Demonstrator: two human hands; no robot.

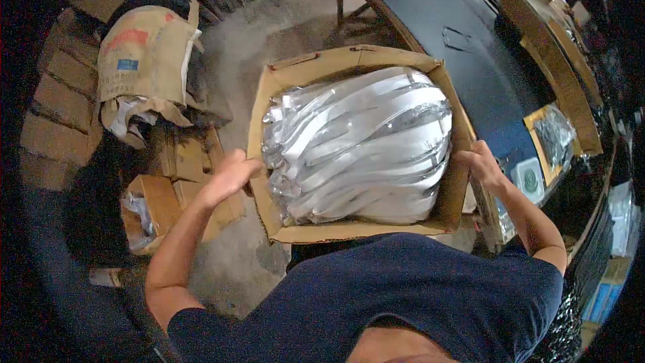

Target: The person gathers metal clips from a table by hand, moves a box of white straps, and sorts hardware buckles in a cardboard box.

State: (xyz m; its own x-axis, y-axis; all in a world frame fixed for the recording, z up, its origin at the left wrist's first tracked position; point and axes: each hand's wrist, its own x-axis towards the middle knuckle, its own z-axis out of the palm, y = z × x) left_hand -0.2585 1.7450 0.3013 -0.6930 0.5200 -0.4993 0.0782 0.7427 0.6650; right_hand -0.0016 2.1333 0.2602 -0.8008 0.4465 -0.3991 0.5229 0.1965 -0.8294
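An open cardboard box (pixel 363 232) is held up in front of my body, above the concrete floor. Inside it lies a thick pile of white strips in clear plastic bags (pixel 369 148), which take up most of the box. My left hand (pixel 235 176) grips the left wall, its thumb over the edge and the other fingers hidden outside. On the opposite side my right hand (pixel 480 163) grips the right wall, thumb inward, beside the table edge. The box's underside is out of sight.
A long dark-topped table (pixel 463 47) runs along the right, bearing a thin wire frame (pixel 458 38), a clear container (pixel 527 179) and a bagged bundle (pixel 554 138). Stacked cartons (pixel 60 107), a large paper sack (pixel 144 60) and a small open box (pixel 151 212) stand left.
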